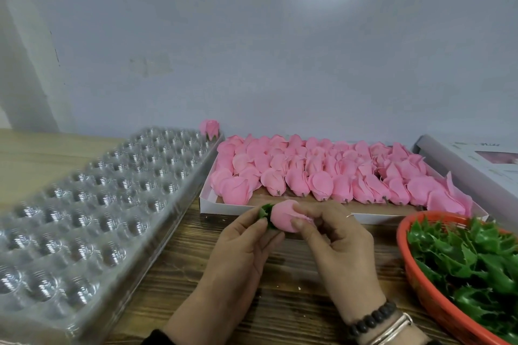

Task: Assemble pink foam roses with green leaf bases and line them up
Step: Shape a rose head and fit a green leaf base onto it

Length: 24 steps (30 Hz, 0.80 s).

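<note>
Over the wooden table, both hands hold one pink foam rose (283, 218) lying sideways. My left hand (244, 246) pinches the green leaf base (265, 211) at the rose's left end. My right hand (333, 235) grips the rose's petal end between thumb and fingers. A white box (207, 199) behind the hands is packed with several pink roses (322, 173) in rows. One finished rose with a leaf base (209, 128) stands in the far corner of the clear plastic tray (92, 204).
An orange basket (420, 283) at the right holds several green leaf bases (471, 258). A white box lid (476, 165) lies at the far right. A grey wall rises close behind the table.
</note>
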Motion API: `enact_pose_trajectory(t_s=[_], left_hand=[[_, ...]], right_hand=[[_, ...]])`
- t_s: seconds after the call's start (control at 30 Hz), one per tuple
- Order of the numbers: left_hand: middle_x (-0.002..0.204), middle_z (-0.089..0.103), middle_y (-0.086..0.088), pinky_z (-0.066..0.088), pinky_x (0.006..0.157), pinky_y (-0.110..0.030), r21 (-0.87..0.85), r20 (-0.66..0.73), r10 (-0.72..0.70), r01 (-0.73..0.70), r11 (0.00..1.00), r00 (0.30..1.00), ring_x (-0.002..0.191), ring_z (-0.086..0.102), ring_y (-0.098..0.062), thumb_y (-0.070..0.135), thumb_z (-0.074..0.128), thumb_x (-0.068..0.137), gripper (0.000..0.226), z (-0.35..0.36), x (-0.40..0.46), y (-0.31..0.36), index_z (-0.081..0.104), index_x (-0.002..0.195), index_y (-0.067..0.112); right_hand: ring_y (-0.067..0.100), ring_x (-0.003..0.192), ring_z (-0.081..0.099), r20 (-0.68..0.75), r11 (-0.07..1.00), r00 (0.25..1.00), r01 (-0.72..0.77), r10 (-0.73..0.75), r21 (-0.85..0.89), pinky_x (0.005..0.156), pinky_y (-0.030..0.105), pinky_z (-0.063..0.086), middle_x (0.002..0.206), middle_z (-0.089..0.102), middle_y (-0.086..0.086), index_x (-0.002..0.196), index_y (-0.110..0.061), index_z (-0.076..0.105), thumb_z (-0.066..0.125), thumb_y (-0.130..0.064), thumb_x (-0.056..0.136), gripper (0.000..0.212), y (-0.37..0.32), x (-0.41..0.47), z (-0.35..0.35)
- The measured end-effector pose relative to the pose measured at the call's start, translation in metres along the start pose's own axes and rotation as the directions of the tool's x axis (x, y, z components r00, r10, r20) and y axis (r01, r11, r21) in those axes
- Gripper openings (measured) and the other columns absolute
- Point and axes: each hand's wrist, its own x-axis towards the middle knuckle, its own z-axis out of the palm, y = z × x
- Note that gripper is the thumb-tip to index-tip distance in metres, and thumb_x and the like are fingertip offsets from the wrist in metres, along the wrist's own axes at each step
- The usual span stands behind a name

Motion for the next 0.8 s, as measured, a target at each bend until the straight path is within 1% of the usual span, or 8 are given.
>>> enact_pose_trajectory(t_s=[0.13, 0.2, 0.3, 0.43, 0.53, 0.67, 0.8], left_hand=[[0.095, 0.072, -0.016, 0.055, 0.080, -0.029, 0.014, -0.017, 0.020, -0.020, 1.000, 1.000, 0.082, 0.070, -0.019, -0.004, 0.040, 0.090, 0.024, 0.0012, -0.0011, -0.0001, 0.064, 0.096, 0.000], [0.094, 0.072, -0.016, 0.054, 0.081, -0.030, 0.031, -0.028, 0.030, -0.029, 0.999, 0.999, 0.081, 0.070, -0.019, -0.005, 0.040, 0.090, 0.024, 0.0017, -0.0011, -0.0005, 0.063, 0.097, 0.000], [0.096, 0.071, -0.017, 0.054, 0.082, -0.029, 0.059, -0.039, 0.050, -0.048, 0.997, 0.998, 0.083, 0.069, -0.019, -0.006, 0.041, 0.090, 0.025, 0.0022, -0.0010, -0.0002, 0.063, 0.100, -0.001], [0.100, 0.070, -0.016, 0.054, 0.081, -0.027, 0.115, -0.022, 0.076, -0.073, 0.991, 0.997, 0.090, 0.067, -0.021, -0.006, 0.040, 0.091, 0.027, 0.0025, -0.0023, -0.0003, 0.064, 0.101, 0.001], [0.103, 0.070, -0.015, 0.053, 0.085, -0.026, 0.174, 0.023, 0.079, -0.082, 0.981, 0.997, 0.098, 0.066, -0.023, -0.004, 0.040, 0.091, 0.029, 0.0034, -0.0044, -0.0008, 0.065, 0.102, 0.003], [0.100, 0.072, -0.012, 0.054, 0.083, -0.024, 0.206, 0.051, 0.089, -0.097, 0.974, 0.995, 0.095, 0.067, -0.018, -0.007, 0.038, 0.091, 0.041, 0.0049, -0.0064, 0.0002, 0.075, 0.086, 0.012], [0.100, 0.072, -0.012, 0.053, 0.083, -0.024, 0.214, 0.034, 0.127, -0.131, 0.968, 0.991, 0.095, 0.066, -0.018, -0.007, 0.038, 0.091, 0.044, 0.0063, -0.0065, 0.0010, 0.076, 0.084, 0.014]], right_hand=[[-0.004, 0.083, 0.057, 0.009, 0.997, 0.999, 0.042, -0.042, -0.063, 0.073, 0.006, 0.042, 0.085, 0.064, -0.012, 0.084, -0.027, 0.068, 0.073, 0.003, 0.073, 0.033, 0.0000, -0.0009, -0.0009], [-0.001, 0.084, 0.057, 0.012, 0.994, 0.998, 0.056, -0.055, -0.089, 0.073, 0.008, 0.043, 0.085, 0.065, -0.011, 0.086, -0.024, 0.069, 0.073, 0.002, 0.073, 0.030, 0.0005, -0.0007, -0.0006], [-0.002, 0.084, 0.057, 0.006, 0.992, 0.998, 0.068, -0.068, -0.110, 0.073, 0.008, 0.043, 0.085, 0.064, -0.012, 0.086, -0.021, 0.070, 0.073, 0.004, 0.073, 0.028, 0.0017, -0.0001, -0.0006], [-0.002, 0.083, 0.057, 0.009, 0.990, 0.997, 0.076, -0.075, -0.119, 0.072, 0.007, 0.043, 0.084, 0.064, -0.010, 0.086, -0.017, 0.072, 0.073, 0.004, 0.073, 0.025, 0.0025, 0.0000, -0.0018], [-0.003, 0.084, 0.057, 0.036, 0.988, 0.995, 0.100, -0.097, -0.121, 0.074, 0.005, 0.042, 0.085, 0.065, -0.008, 0.086, -0.017, 0.072, 0.073, 0.002, 0.073, 0.023, 0.0010, -0.0003, -0.0021], [-0.004, 0.084, 0.056, 0.047, 0.987, 0.995, 0.096, -0.091, -0.127, 0.074, 0.004, 0.041, 0.084, 0.064, -0.010, 0.086, -0.015, 0.072, 0.073, 0.003, 0.073, 0.022, 0.0015, 0.0002, -0.0031], [-0.003, 0.081, 0.055, 0.040, 0.985, 0.996, 0.090, -0.085, -0.147, 0.072, 0.005, 0.041, 0.081, 0.062, -0.010, 0.085, -0.014, 0.072, 0.073, 0.003, 0.073, 0.021, 0.0028, 0.0006, -0.0031]])
